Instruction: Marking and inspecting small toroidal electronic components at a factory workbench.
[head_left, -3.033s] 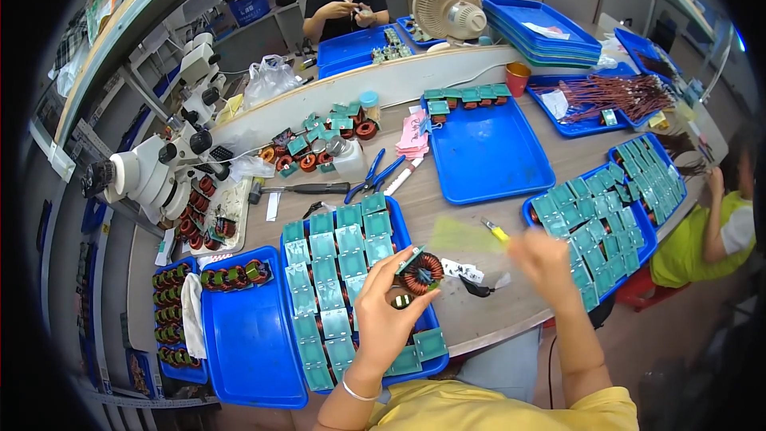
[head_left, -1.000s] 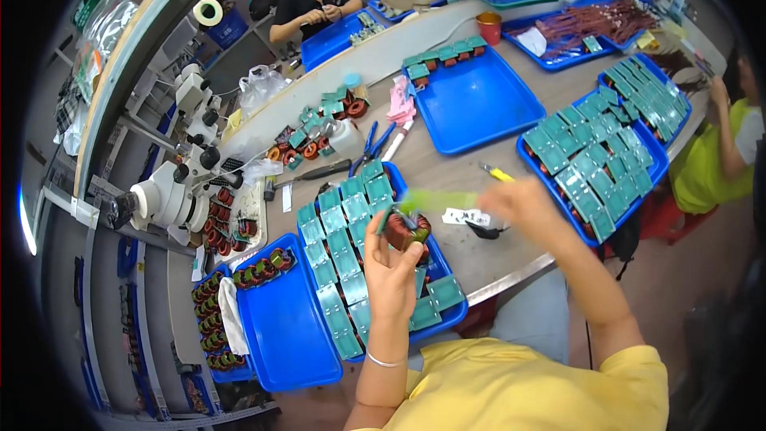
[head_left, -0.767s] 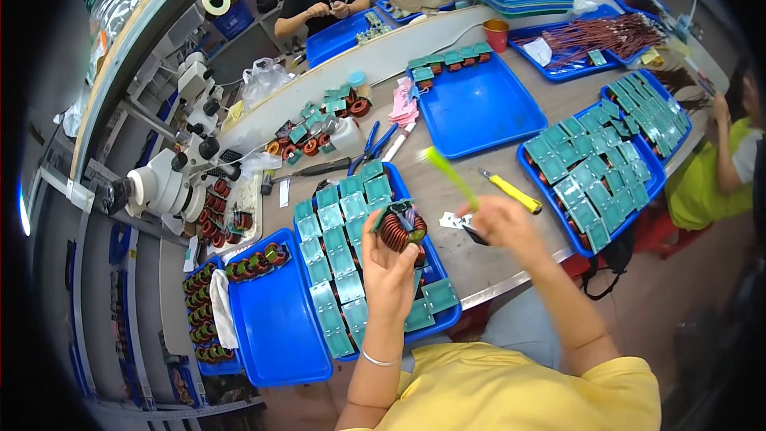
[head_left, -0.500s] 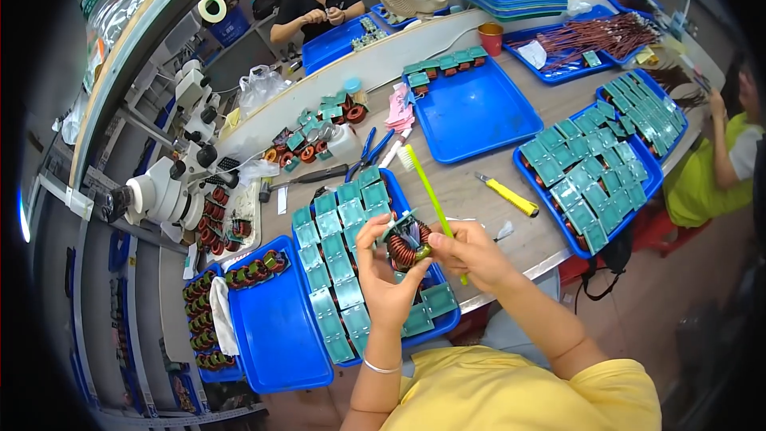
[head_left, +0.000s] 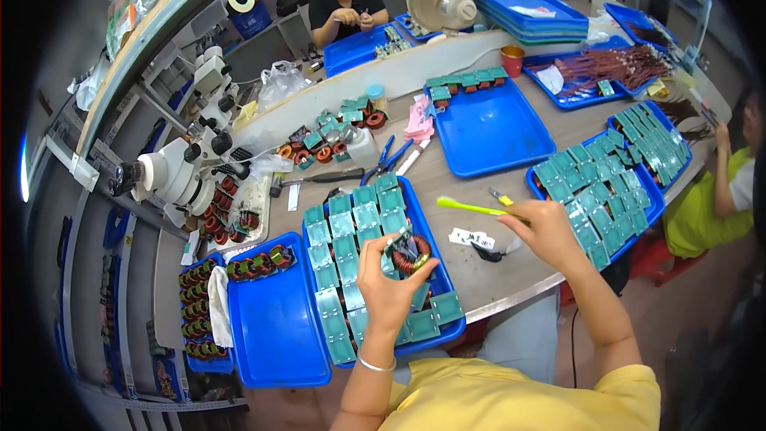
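The left fingers (head_left: 373,250) are grasping a copper-wound ring coil (head_left: 404,263) over a blue plastic tray (head_left: 422,219); the right fingers (head_left: 528,209) are gripping a lime-green plastic brush (head_left: 475,208). A white paper label (head_left: 471,237) with black characters is lying on the greyish surface (head_left: 483,279).

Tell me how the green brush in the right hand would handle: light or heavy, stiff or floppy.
The green brush is probably light, given its slim shape. It is likely fairly stiff: gripped near one end by the right hand, it juts out without visibly drooping.
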`<state>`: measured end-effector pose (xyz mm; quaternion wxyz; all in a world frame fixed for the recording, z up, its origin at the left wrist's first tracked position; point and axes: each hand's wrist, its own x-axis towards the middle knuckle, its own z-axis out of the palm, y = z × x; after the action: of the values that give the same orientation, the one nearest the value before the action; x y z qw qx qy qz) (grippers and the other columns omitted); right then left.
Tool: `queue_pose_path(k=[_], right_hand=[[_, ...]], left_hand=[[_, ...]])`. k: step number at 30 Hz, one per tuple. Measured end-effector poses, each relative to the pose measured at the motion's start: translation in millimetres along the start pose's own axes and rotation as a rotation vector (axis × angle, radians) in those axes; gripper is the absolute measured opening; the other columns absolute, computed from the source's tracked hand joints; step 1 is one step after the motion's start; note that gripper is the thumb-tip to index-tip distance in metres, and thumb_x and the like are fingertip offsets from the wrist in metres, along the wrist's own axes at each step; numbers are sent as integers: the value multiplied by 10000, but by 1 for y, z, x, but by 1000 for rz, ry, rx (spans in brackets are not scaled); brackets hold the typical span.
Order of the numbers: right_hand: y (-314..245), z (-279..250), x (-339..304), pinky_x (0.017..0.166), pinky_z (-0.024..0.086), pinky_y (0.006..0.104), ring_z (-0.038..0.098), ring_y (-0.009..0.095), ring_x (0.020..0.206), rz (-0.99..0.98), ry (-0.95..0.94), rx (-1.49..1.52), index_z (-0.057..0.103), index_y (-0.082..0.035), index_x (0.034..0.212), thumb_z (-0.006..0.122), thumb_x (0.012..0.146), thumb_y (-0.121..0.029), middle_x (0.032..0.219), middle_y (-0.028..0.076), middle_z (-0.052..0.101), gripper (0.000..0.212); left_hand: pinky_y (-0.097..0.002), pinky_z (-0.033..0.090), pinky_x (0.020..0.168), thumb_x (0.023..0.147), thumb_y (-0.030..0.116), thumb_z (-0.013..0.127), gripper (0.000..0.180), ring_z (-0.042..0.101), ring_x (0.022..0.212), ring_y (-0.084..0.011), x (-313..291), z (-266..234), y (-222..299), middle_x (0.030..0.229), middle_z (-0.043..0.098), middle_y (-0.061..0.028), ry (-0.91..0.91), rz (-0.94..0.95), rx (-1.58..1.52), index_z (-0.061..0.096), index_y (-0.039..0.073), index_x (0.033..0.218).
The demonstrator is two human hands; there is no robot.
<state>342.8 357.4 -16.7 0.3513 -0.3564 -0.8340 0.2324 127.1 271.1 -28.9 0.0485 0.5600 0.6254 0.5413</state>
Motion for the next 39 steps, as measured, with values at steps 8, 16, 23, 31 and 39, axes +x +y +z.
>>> queue_pose_path(k=[8,16,23,31,39], right_hand=[[-5,14,13,535,470,327,604,249,589,-13,67,-30,667,-56,760,678,742,-187,678,130,618,132],[-13,23,-2,490,384,257,526,104,536,118,70,422,660,-11,799,589,828,-168,618,92,588,175],[10,36,-19,559,459,320,605,227,602,264,150,488,666,-53,878,602,829,-233,719,126,622,197],[41,25,-2,607,465,385,599,294,670,325,137,146,660,-36,871,604,817,-233,805,127,632,211],[91,73,16,710,469,423,567,339,848,257,139,-356,628,-45,859,579,761,-101,899,155,582,123]], left_hand=[[-266,444,788,591,8,785,496,544,873,-145,-4,-4,-14,928,557,-52,12,-175,-258,523,27,1011],[-410,422,945,717,446,690,714,545,998,-205,0,2,-10,1094,538,-104,-180,-497,-1213,416,-26,1178],[-495,290,1031,795,438,609,529,482,1094,-229,-1,18,-17,1161,542,-77,-112,-778,-1486,501,59,1149],[-433,342,998,847,371,577,376,495,1051,-229,9,33,-28,1070,586,-68,-132,-857,-1500,560,58,1054],[-453,343,991,859,402,543,466,462,1132,-281,5,22,-15,1170,553,-100,-296,-531,-1423,528,29,1138]])
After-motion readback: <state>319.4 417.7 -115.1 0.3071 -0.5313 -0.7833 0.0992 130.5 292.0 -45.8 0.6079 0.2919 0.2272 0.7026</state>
